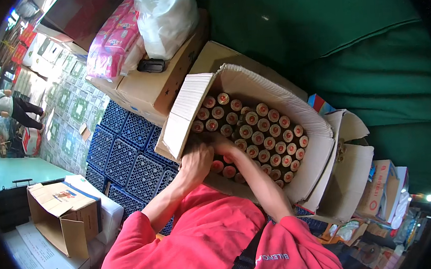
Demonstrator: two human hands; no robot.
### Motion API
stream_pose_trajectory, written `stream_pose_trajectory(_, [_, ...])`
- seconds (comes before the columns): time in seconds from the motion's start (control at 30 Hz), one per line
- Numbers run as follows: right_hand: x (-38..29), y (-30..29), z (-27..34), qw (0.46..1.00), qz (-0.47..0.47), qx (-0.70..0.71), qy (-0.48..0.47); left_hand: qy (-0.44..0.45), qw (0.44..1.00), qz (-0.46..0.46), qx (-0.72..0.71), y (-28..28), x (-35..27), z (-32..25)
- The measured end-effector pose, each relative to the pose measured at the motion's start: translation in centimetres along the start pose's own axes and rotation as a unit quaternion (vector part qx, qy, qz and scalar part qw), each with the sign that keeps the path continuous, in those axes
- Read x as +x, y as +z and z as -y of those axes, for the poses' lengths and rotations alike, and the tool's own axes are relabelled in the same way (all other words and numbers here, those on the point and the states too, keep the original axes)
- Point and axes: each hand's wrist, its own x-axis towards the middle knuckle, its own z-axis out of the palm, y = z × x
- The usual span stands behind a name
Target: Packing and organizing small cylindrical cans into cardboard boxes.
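Note:
A large open cardboard carton (316,159) stands before me, tilted in the view. Inside, dark bottles stand close together in rows, showing their pale round caps (257,138) with red centres. Both my hands meet at the carton's near left corner. My left hand (196,160) is bent at the wrist, its fingers curled beside the raised cardboard flap (188,115). Against it, my right hand (222,146) reaches over the bottles from the right. Shadow and the hands themselves hide the fingertips, so whatever they touch or hold cannot be made out.
Blue plastic grid pallets (127,163) cover the floor at left. Beyond the carton, a cardboard box (174,85) carries pink packs (113,40) and a white plastic bag (168,21). Green fabric (306,34) hangs behind. An open box (66,220) sits lower left; a person (15,105) bends farther off.

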Motion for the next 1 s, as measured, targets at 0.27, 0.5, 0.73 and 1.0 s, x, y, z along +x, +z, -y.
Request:
stream_pose_trajectory(0.27, [-0.7, -0.3, 3.7, 0.997, 0.043, -0.031, 0.065, -0.029, 0.998, 0.051, 0.020, 0.4, -0.6, 0.5])
stream_pose_trajectory(0.5, [2.6, 1.3, -5.2, 0.996, -0.008, -0.089, 0.016, 0.005, 0.999, 0.047, 0.021, 0.5, 0.2, 0.1])
stream_pose_trajectory(0.73, [1.3, 1.3, -1.9, 0.983, 0.022, -0.176, -0.046, -0.010, 0.998, 0.062, 0.025, 0.2, 0.0, 0.1])
stream_pose_trajectory(1.0, [0.3, 1.8, -0.7, 0.957, 0.028, -0.268, -0.103, -0.001, 0.999, 0.017, 0.034, 0.7, -0.6, 0.1])
